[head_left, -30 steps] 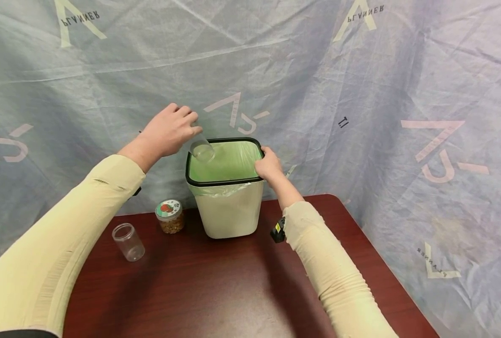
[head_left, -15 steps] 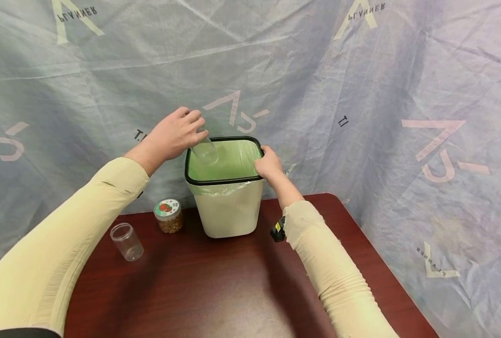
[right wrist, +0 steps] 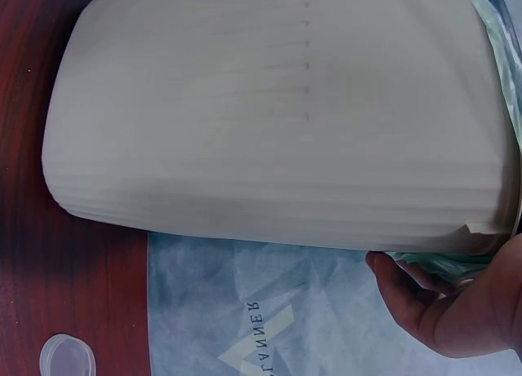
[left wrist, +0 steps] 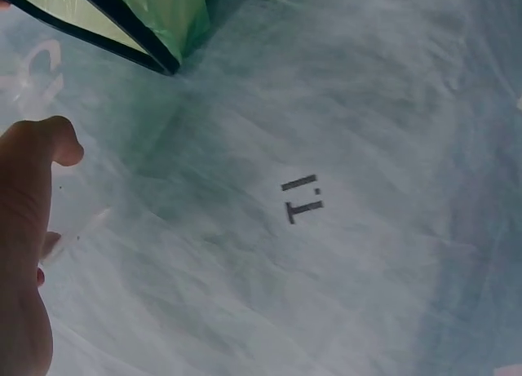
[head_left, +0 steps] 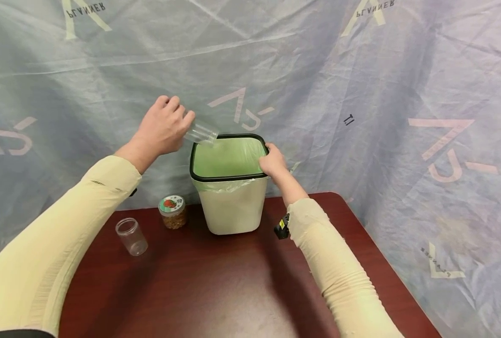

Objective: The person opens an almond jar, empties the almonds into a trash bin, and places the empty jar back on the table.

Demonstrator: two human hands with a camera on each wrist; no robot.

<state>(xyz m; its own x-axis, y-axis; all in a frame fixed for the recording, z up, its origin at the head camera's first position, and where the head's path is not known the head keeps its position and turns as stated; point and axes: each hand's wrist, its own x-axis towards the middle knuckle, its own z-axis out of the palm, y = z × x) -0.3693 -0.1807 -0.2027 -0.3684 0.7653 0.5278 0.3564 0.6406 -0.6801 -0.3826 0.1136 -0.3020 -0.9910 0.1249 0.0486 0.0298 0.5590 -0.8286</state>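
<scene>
Curling fingers round a clear plastic cylindrical jar [head_left: 202, 132], the left hand [head_left: 161, 126] hangs left of a tapered cream plastic bin [head_left: 233, 206]; the right hand [head_left: 273, 162] pinches its black rim [head_left: 229, 178].

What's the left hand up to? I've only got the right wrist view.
Observer: In the head view, the left hand grips a clear jar, tilted, its free end near the far left corner of the bin.

Operator: Inside the bin?

Observer: A green liner covers the inner walls; can't make out the bottom.

Operator: Anything on the table, left of it?

Observer: Two things stand there: a lidded jar and, further left, a second clear jar.
</scene>
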